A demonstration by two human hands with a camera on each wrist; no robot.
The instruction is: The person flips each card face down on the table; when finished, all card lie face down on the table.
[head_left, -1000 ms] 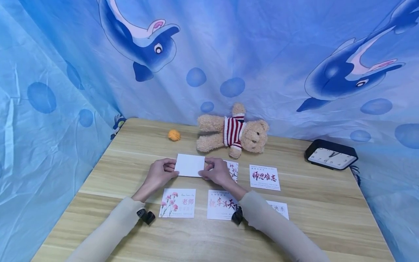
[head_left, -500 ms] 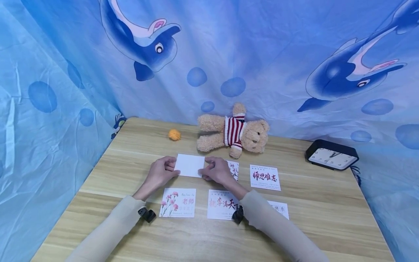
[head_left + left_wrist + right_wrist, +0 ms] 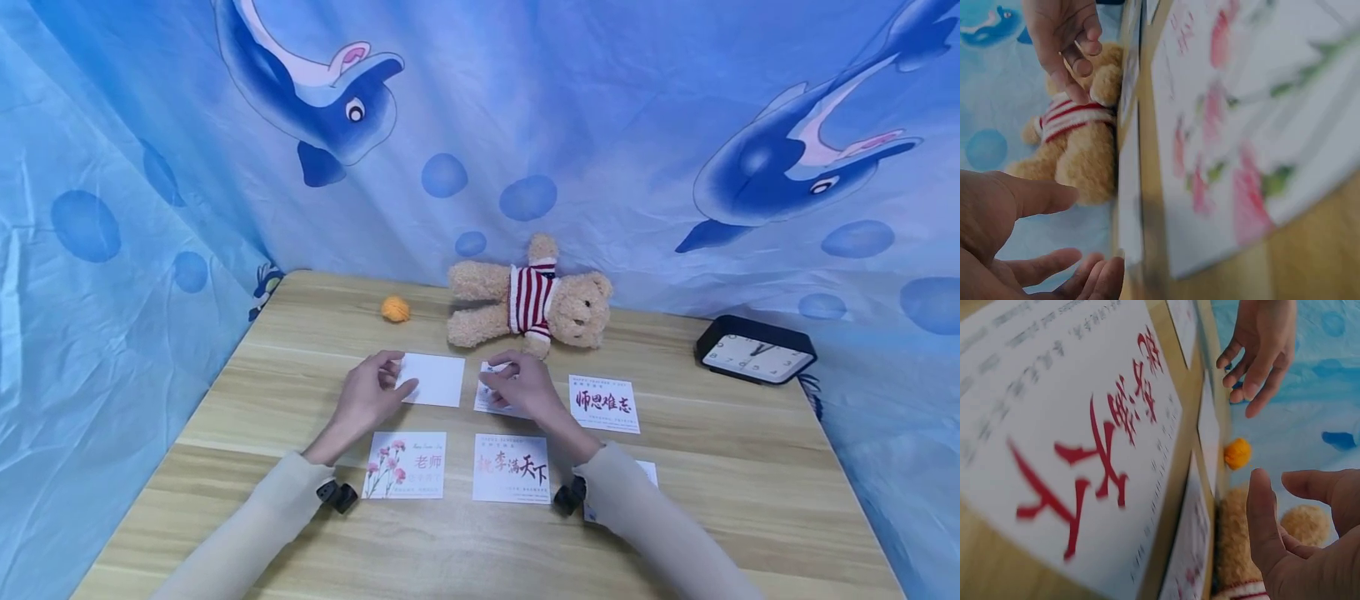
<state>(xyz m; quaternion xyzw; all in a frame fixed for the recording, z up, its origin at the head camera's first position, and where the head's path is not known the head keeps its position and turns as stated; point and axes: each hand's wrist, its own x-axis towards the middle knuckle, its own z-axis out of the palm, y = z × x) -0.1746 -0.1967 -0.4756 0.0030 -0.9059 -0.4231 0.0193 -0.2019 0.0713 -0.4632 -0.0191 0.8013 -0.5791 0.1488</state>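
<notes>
A blank white card (image 3: 432, 380) lies flat in the back row on the table. My left hand (image 3: 372, 386) is at that card's left edge, thumb and fingers apart with nothing pinched between them; in the left wrist view the left hand (image 3: 1029, 240) appears slightly above the card. Over a printed card (image 3: 487, 398) to its right hovers my right hand (image 3: 525, 387), which partly hides it. The right wrist view shows that right hand (image 3: 1300, 531) with thumb and index finger spread and holding nothing.
Nearer me lie a carnation card (image 3: 405, 465), a red-lettered card (image 3: 511, 469) and a card (image 3: 647, 472) mostly under the right sleeve. Another lettered card (image 3: 604, 404) is at right. Behind are an orange yarn ball (image 3: 396, 309), a teddy bear (image 3: 530, 302) and a clock (image 3: 756, 350).
Both hands were holding the blank card's sides; now they have let go. My right hand has moved right, over the neighbouring card, while the left hand has loosened beside the blank card.
</notes>
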